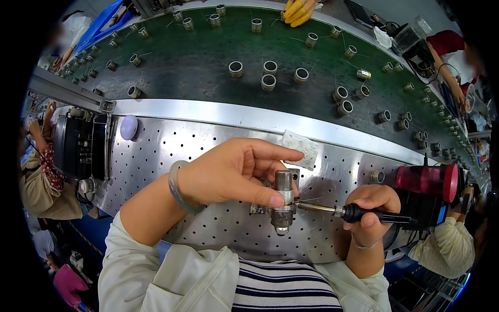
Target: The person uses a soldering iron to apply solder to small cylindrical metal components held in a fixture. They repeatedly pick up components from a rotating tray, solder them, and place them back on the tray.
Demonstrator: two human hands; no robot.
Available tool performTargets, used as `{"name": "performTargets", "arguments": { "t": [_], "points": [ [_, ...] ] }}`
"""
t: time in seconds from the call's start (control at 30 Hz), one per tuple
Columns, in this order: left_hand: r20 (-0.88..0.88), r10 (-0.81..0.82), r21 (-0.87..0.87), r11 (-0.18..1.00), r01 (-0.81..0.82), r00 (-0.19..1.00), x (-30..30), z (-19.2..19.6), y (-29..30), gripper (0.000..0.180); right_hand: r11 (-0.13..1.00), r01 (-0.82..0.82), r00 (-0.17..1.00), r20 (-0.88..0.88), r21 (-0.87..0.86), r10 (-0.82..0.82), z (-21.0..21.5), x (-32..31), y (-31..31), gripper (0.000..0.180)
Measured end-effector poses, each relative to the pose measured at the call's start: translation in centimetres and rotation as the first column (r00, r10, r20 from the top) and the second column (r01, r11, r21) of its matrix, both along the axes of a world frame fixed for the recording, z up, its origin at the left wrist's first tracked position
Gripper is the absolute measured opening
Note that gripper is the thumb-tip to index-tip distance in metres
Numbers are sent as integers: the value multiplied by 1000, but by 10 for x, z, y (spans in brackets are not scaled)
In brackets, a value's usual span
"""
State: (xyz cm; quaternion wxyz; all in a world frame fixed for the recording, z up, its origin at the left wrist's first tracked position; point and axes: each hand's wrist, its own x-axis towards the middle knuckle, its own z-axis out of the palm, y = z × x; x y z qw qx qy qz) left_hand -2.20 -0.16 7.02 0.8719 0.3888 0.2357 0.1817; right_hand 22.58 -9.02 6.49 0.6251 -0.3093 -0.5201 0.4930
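Note:
My left hand [221, 169] pinches a metal cylindrical part [283, 183] in front of me, thumb on its near side. The index finger stretches out past it, and the other fingers are partly hidden behind. A rounded metal tip shows at the part's lower end, and a thin wire sticks out to the right. My right hand [371, 208] is closed round the black handle of a soldering iron [319, 208]. The iron's tip meets the right side of the part near my left thumb. Behind the part stands a small dark metal fixture [295, 177], mostly covered.
A perforated metal worktop [171, 156] carries a lilac egg-shaped object [129, 127], a whitish pad [301, 148], a metal ring [377, 177] and a red cylindrical container [426, 182]. Beyond runs a green conveyor belt [182, 67] with several metal rings. A co-worker's yellow-gloved hand [299, 11] reaches over it.

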Motion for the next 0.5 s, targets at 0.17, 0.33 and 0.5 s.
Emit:
{"name": "performTargets", "arguments": {
  "t": [0.17,0.33,0.5],
  "points": [
    [0,0,6,1000,0,1000,-1,0,-1,67,1000,-16,1000,-1,3,16,-1,-1,0,24],
    [3,2,2,1000,-2,1000,-1,-1,-2,68,999,-30,999,-36,-12,29,-2,0,-1,21],
    [2,3,5,1000,-3,1000,-1,-3,-3,68,1000,-28,999,-21,-4,28,-4,0,-2,19]
  ]
}}
